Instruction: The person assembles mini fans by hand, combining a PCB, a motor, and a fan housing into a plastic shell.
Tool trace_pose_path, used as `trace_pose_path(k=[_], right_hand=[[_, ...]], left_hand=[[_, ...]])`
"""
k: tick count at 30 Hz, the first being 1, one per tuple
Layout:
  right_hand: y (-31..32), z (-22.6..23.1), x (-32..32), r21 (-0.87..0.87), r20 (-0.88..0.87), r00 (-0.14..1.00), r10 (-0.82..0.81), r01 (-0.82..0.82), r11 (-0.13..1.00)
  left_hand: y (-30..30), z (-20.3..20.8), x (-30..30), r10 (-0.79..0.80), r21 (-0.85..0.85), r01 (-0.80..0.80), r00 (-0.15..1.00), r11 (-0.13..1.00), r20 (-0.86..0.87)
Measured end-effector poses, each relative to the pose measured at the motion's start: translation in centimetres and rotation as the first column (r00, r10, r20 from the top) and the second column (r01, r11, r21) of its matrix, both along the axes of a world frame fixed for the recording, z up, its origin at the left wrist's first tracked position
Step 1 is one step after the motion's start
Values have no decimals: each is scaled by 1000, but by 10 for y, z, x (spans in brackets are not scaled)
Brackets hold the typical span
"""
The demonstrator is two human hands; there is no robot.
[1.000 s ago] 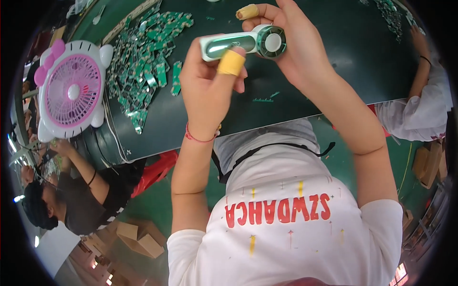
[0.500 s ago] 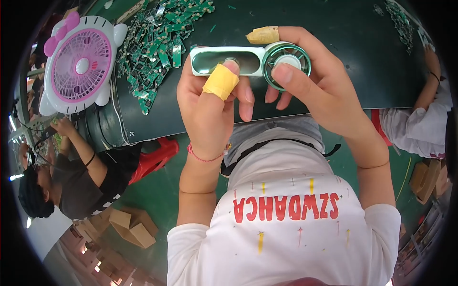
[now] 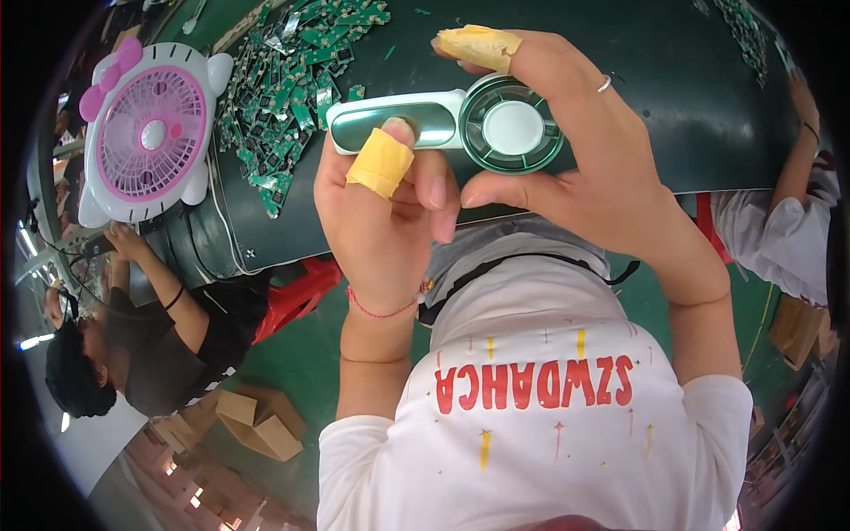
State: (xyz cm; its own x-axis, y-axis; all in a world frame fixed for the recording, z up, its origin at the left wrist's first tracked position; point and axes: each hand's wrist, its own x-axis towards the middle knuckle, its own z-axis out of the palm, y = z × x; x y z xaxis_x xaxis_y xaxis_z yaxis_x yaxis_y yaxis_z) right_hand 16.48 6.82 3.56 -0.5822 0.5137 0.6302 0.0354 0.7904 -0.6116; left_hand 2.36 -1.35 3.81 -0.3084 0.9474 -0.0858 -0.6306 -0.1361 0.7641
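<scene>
Both hands hold one small green-and-white handheld fan (image 3: 447, 128) up over the dark green counter (image 3: 673, 106). The left hand (image 3: 376, 221) is closed on the handle end, its taped thumb pressed on the green inset. The right hand (image 3: 584, 168) is curled round the round head, with a taped fingertip over the top rim and a ring on one finger — the white centre disc shows between the fingers.

Behind the fan, on the counter, lies a heap of green circuit boards (image 3: 292, 80), spreading close to the handle's end. Further left stands a pink-and-white desk fan (image 3: 150, 133) shaped like a cat's face with a bow. A second scatter of boards (image 3: 744, 35) lies at the far right.

Another person in black (image 3: 142, 354) sits at the left with an arm up at the counter's edge — a person in white (image 3: 788, 221) reaches in from the right. Cardboard boxes (image 3: 257, 420) lie on the green floor.
</scene>
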Motion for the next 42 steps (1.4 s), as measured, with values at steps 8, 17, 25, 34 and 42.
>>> trace_pose_path(k=[8, 17, 25, 34, 42], right_hand=[[6, -4, 1, 46, -81, 990, 116, -113, 993], [24, 11, 4, 226, 12, 966, 258, -254, 940], [9, 9, 3, -577, -299, 933, 201, -344, 741], [14, 14, 15, -502, 6, 952, 307, -263, 824], [12, 12, 15, -488, -123, 901, 417, -421, 765]], left_hand=[[-5, 10, 4, -82, -75, 84, 996, 994, 30], [-8, 10, 8, -50, -29, 53, 995, 998, 86], [-7, 8, 12, 89, 141, -46, 943, 989, -322], [-12, -8, 9, 111, 332, 62, 871, 941, -478], [-24, -2, 6, 163, 275, 64, 669, 959, -725]])
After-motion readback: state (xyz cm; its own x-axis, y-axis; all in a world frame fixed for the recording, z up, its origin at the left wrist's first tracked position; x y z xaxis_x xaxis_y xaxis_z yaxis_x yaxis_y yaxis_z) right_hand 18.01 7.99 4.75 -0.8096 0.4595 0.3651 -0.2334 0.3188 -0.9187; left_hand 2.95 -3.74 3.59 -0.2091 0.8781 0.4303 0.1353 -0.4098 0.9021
